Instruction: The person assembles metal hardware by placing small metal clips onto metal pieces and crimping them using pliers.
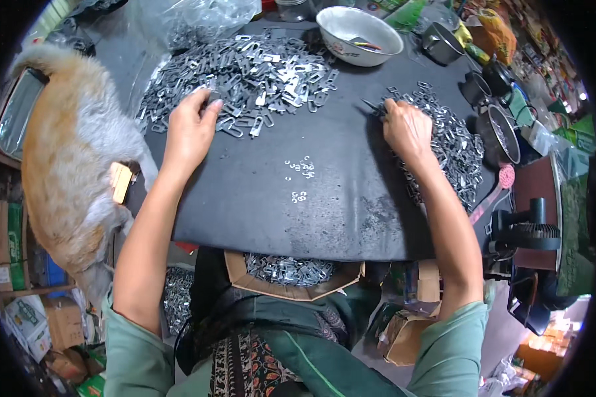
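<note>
My left hand (193, 129) is at the near left edge of a large pile of flat, slotted metal pieces (255, 76). Its fingers are curled, thumb close to the index finger; whatever they pinch is too small to make out. My right hand (409, 131) is closed in a fist around a slim dark pointed tool (371, 106), whose tip points left. Beneath and beside that hand spreads a second pile of small metal pieces (453, 149). Several tiny shiny rings (303, 167) lie loose on the black tabletop (258, 198) between my arms.
An orange-and-white cat (73, 152) is along the left edge. A metal bowl (359, 36) stands at the back, with metal cups (442, 44) to its right. A pink-headed brush (505, 176) and small black fan (526, 231) are at right. A cardboard box (291, 291) of metal pieces sits at my lap.
</note>
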Tool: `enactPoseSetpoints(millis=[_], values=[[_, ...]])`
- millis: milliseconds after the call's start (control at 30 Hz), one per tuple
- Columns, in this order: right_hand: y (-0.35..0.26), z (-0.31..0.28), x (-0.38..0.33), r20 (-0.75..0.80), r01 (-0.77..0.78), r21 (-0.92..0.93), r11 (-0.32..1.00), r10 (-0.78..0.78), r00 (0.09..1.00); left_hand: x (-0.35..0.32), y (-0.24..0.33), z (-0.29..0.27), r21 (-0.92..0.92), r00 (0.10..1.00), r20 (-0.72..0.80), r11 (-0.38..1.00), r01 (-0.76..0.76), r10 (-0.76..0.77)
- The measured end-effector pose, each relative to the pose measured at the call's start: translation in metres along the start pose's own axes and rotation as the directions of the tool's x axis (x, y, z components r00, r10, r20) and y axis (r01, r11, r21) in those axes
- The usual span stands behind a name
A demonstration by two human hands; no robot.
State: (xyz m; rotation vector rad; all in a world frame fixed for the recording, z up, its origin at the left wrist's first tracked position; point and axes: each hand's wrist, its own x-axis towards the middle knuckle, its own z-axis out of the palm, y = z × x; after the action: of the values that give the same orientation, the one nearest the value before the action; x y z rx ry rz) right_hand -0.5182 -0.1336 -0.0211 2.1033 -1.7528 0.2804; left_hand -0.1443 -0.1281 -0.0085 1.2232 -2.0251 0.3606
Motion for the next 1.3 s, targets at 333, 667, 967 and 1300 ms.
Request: enactPoseSetpoints(millis=[333, 667, 967, 1300], values=[[-0.003, -0.059, -0.026, 0.099, -0.032, 0.09, 0.995, 0.023, 0.995, -0.087, 0.106, -0.095, -0.346, 0.344, 0.935, -0.414, 0.842, -0.083], [-0.11, -0.125, -0.128, 0.632, -0.618, 0.775, 0.134, -0.186, 0.752, -0.104, 0.138, -0.069, -0.354, 0.395, 0.915, -0.314, 0.881, 0.076], [-0.122, -0.125, -0.132, 0.481, -0.382, 0.853, 0.355, -0.25, 0.841, -0.111, 0.133, -0.074, -0.314, 0.357, 0.925, -0.269, 0.91, 0.129], [-0.126, -0.136, -0.135, 0.519, -0.433, 0.833, 0.345, -0.212, 0.828, -0.113, 0.13, -0.078, -0.318, 0.389, 0.903, -0.325, 0.891, 0.183]])
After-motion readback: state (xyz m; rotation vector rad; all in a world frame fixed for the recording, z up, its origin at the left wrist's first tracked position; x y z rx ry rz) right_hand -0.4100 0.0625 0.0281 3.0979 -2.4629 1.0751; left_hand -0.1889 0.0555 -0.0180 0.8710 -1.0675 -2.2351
